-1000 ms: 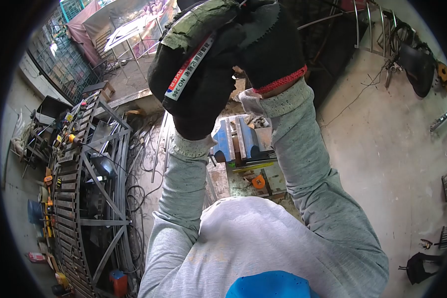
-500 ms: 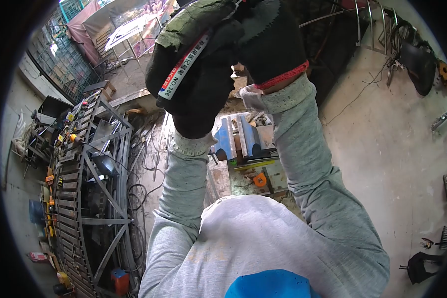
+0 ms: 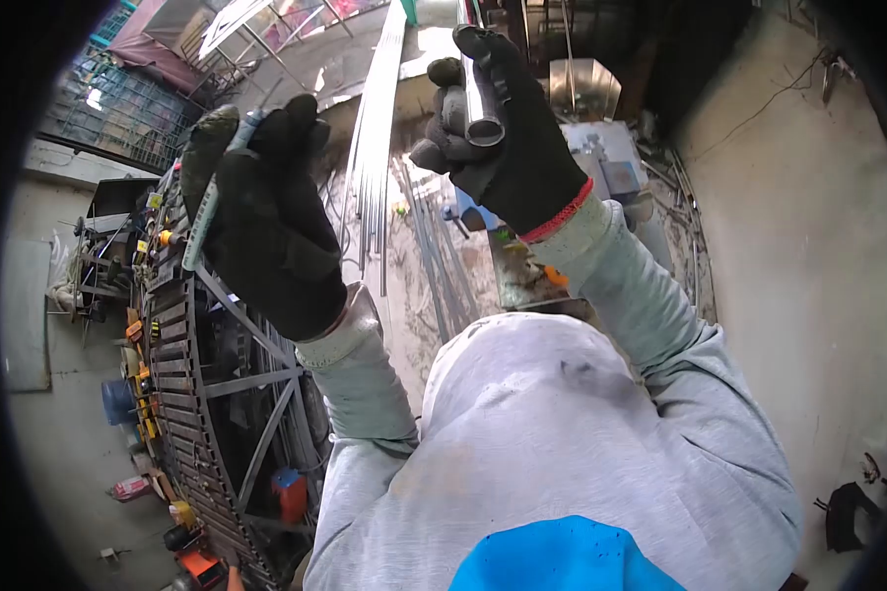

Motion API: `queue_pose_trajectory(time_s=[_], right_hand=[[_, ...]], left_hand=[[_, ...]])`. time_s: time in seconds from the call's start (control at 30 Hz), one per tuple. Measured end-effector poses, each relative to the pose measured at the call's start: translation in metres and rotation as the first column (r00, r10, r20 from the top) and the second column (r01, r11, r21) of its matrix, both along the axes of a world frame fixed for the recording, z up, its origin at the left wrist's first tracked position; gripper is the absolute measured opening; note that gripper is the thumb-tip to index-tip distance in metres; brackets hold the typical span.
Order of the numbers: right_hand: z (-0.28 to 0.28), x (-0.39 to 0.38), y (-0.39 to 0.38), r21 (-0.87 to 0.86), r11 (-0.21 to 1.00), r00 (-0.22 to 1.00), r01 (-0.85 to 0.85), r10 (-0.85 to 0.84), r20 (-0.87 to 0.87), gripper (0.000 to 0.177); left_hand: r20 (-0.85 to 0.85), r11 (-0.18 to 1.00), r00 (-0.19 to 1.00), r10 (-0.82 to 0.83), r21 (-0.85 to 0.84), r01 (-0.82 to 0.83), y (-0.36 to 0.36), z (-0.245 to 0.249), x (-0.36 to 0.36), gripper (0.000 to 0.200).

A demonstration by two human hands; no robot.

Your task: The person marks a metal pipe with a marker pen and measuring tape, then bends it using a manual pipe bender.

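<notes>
My left hand (image 3: pixel 276 217), in a dark work glove, is raised at the left. A white marker pen (image 3: pixel 205 219) with printed lettering is held between its fingers and slants along the glove. At the upper middle, my right hand (image 3: pixel 532 158), in a dark glove with a red cuff edge, is wrapped round a shiny round metal tube (image 3: pixel 477 103). The tube's open end points toward me; its far end runs out of view at the top. Several long shiny metal tubes (image 3: pixel 376 148) lie lengthwise between my hands, beyond them.
A slatted metal rack (image 3: pixel 182 394) with tools stands at the left. Behind my right wrist is a partly hidden blue vise (image 3: pixel 475 212), with an orange object (image 3: pixel 556 277) nearby. A pale wall (image 3: pixel 798 256) bounds the right side.
My hands were close together at the top; now they are apart, the left lower and further left. The tube in my right hand and the long tubes have come into view. The marker stays in my left.
</notes>
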State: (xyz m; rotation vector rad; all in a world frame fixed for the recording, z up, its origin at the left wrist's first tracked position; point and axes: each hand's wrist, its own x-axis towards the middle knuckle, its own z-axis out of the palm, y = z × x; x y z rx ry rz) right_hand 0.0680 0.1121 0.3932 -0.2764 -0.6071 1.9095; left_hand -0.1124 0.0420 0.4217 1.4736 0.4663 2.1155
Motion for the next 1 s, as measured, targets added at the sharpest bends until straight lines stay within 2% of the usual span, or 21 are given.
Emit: queue_pose_trajectory(time_s=[0.03,0.1,0.13,0.17,0.2,0.23,0.27,0.3,0.33,0.37,0.4,0.43,0.5,0.57,0.6,0.63,0.7,0.77,0.87,0.93,1.0], right_hand=[[-0.012,0.003,-0.001,-0.03,0.999,0.999,-0.043,0.042,-0.034,0.056],[-0.026,0.011,-0.006,0.076,0.995,0.995,-0.07,0.076,-0.068,0.05],[-0.035,0.007,-0.012,0.043,0.997,0.995,-0.065,0.068,-0.071,0.05],[-0.043,-0.002,-0.019,0.224,0.944,0.949,0.241,-0.277,0.149,0.047],[-0.052,-0.008,-0.025,0.455,0.77,0.743,0.447,-0.603,0.29,0.043],[-0.066,-0.003,-0.02,0.437,0.779,0.743,0.45,-0.598,0.301,0.043],[-0.085,0.006,-0.007,0.224,0.943,0.939,0.246,-0.289,0.186,0.039],[-0.095,0.012,-0.006,0.035,0.999,0.999,-0.032,0.033,-0.019,0.055],[-0.102,0.013,-0.01,0.1,0.994,0.977,0.049,-0.068,0.202,0.045],[-0.109,0.013,-0.016,0.087,0.995,0.978,0.043,-0.059,0.199,0.045],[-0.109,0.014,-0.027,0.435,0.878,0.814,0.198,-0.395,0.427,0.043],[-0.109,0.014,-0.035,0.752,0.632,0.521,0.19,-0.714,0.468,0.041],[-0.11,0.016,-0.042,0.711,0.667,0.56,0.22,-0.684,0.468,0.04],[-0.121,0.018,-0.044,0.477,0.851,0.68,0.22,-0.484,0.55,0.039],[-0.143,0.02,-0.042,0.722,0.664,0.508,0.195,-0.698,0.505,0.036],[-0.15,0.023,-0.042,0.718,0.67,0.509,0.188,-0.692,0.512,0.036],[-0.163,0.028,-0.043,0.792,0.605,0.389,0.081,-0.751,0.534,0.035],[-0.181,0.03,-0.041,0.756,0.653,0.383,0.048,-0.711,0.589,0.036],[-0.173,0.033,-0.044,0.824,0.563,0.309,0.071,-0.797,0.518,0.034],[-0.165,0.034,-0.049,0.65,0.754,0.375,0.096,-0.632,0.678,0.034],[-0.171,0.037,-0.049,0.639,0.764,0.37,0.084,-0.62,0.692,0.034]], left_hand=[[-0.004,0.999,1.0,-0.004,-0.043,0.004,-0.005,-0.01,-0.001,0.047],[0.045,0.97,0.979,-0.196,-0.137,0.201,-0.011,-0.026,-0.005,0.046],[0.035,0.951,0.991,-0.133,-0.278,0.137,-0.019,-0.035,-0.001,0.044],[-0.063,0.956,0.993,-0.105,-0.282,0.083,-0.024,-0.043,0.007,0.04],[-0.057,0.936,0.995,-0.086,-0.348,0.061,-0.031,-0.049,0.015,0.04],[-0.054,0.913,0.996,-0.065,-0.407,0.038,-0.036,-0.053,0.022,0.04],[-0.057,0.905,0.996,-0.069,-0.424,0.039,-0.037,-0.056,0.028,0.04],[-0.079,0.884,0.994,-0.077,-0.467,0.031,-0.04,-0.06,0.036,0.038],[-0.097,0.87,0.992,-0.079,-0.492,0.021,-0.042,-0.062,0.042,0.037],[-0.114,0.856,0.99,-0.079,-0.517,0.009,-0.044,-0.064,0.048,0.035],[-0.13,0.84,0.988,-0.077,-0.542,-0.006,-0.048,-0.066,0.053,0.033],[-0.146,0.824,0.987,-0.074,-0.566,-0.022,-0.051,-0.067,0.057,0.032],[-0.175,0.792,0.982,-0.071,-0.608,-0.051,-0.055,-0.07,0.064,0.028],[-0.196,0.759,0.978,-0.078,-0.647,-0.07,-0.058,-0.071,0.069,0.025],[-0.511,0.765,0.858,-0.046,-0.57,-0.299,-0.059,-0.069,0.068,0.024],[-0.507,0.76,0.861,-0.045,-0.577,-0.3,-0.06,-0.073,0.07,0.024],[-0.006,0.575,0.994,-0.111,-0.816,0.059,-0.061,-0.089,0.072,0.022],[-0.029,0.569,0.992,-0.125,-0.821,0.048,-0.061,-0.103,0.069,0.02],[-0.097,0.566,0.985,-0.146,-0.824,0.002,-0.061,-0.102,0.076,0.02],[-0.221,0.509,0.952,-0.214,-0.857,-0.085,-0.058,-0.104,0.071,0.02],[-0.274,0.479,0.928,-0.253,-0.869,-0.126,-0.056,-0.107,0.072,0.021]])
